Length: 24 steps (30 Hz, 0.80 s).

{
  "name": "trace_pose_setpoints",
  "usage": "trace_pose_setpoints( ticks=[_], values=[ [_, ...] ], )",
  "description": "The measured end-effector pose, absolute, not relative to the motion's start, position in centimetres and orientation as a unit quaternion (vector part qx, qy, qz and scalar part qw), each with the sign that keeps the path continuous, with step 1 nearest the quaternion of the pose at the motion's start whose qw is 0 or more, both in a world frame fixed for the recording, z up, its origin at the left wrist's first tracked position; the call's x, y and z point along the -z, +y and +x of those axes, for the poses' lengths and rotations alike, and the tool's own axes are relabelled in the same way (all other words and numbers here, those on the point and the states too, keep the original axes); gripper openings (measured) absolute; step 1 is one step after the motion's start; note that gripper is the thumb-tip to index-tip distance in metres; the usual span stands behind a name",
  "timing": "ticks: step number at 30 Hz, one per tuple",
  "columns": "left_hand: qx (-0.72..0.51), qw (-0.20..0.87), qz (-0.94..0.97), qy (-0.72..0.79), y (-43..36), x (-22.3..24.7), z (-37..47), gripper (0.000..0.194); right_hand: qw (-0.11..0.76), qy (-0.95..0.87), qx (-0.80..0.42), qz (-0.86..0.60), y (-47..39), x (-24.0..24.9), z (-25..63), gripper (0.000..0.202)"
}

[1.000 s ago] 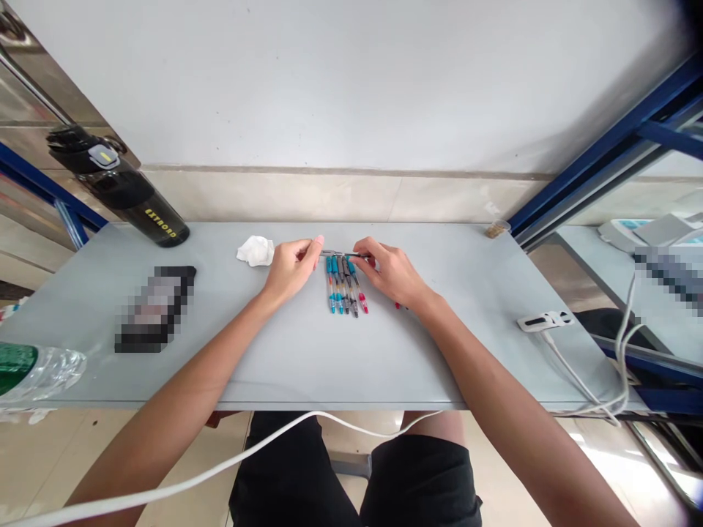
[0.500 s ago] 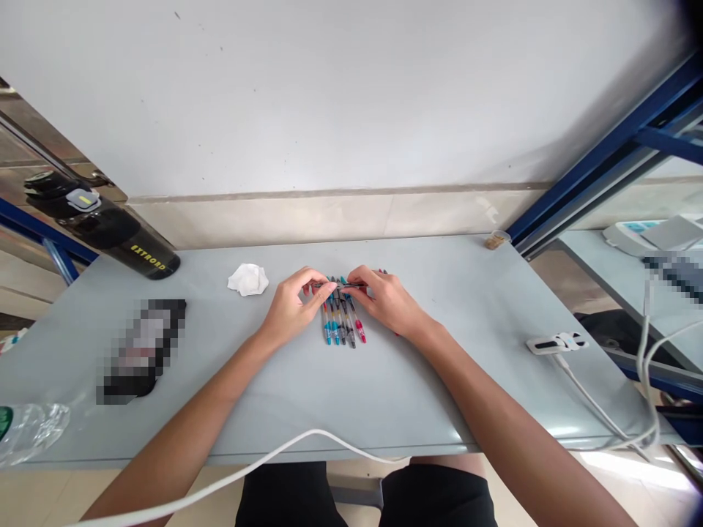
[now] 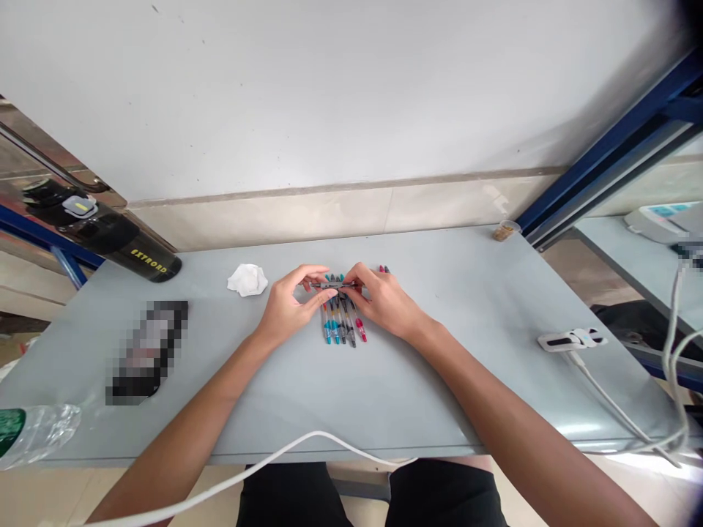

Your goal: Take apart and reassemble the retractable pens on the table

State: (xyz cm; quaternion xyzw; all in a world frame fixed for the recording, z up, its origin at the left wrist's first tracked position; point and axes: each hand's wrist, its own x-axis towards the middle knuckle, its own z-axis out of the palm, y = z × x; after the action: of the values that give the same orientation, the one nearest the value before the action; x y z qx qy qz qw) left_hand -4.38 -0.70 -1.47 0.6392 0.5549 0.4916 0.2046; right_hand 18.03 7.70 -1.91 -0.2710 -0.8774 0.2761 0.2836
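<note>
A dark grey pen (image 3: 332,285) lies crosswise above a row of pens, held level between both hands. My left hand (image 3: 290,306) is closed with thumb and fingertips at the pen's left part. Its right end sits in the pinched fingers of my right hand (image 3: 384,298). Below, several clear-barrelled pens (image 3: 336,331) with blue and grey ends lie side by side on the table, next to a pen with a red end (image 3: 360,329). More pen ends, red and dark (image 3: 383,269), show behind my right hand; the rest of them is hidden.
On the grey table (image 3: 340,395) are a crumpled white tissue (image 3: 247,279), a black bottle (image 3: 126,241), a blurred dark object (image 3: 148,351) and a clear plastic bottle (image 3: 44,432). To the right are a small cup (image 3: 505,231) and a white device (image 3: 572,339). A white cable (image 3: 263,462) crosses in front.
The fingers of my left hand have straightened a little, and more of the grey pen shows between the hands. The view has shifted slightly; the pens on the table lie as before.
</note>
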Motion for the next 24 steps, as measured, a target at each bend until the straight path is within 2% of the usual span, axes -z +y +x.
trace_pose_setpoints(
  ticks=[6,11,15,19,24],
  values=[
    [-0.488,0.206,0.648,0.547,-0.64,1.62,-4.4,0.022,0.286,-0.881,-0.269,-0.265,7.67,1.96,17.97,0.008],
    [-0.507,0.212,0.627,0.553,-0.57,1.61,-4.14,0.033,0.296,-0.88,-0.25,-0.274,7.94,1.99,17.97,0.007],
    [-0.503,0.204,0.631,0.554,-0.61,1.68,-3.83,0.021,0.307,-0.88,-0.233,-0.276,8.33,2.09,18.09,0.009],
    [-0.515,0.209,0.629,0.543,-0.55,1.88,-3.66,0.039,0.304,-0.877,-0.234,-0.288,8.58,2.08,18.24,0.008],
    [-0.513,0.215,0.627,0.545,-0.28,2.11,-4.07,0.025,0.301,-0.878,-0.23,-0.292,8.49,1.9,18.2,0.009]
  ],
)
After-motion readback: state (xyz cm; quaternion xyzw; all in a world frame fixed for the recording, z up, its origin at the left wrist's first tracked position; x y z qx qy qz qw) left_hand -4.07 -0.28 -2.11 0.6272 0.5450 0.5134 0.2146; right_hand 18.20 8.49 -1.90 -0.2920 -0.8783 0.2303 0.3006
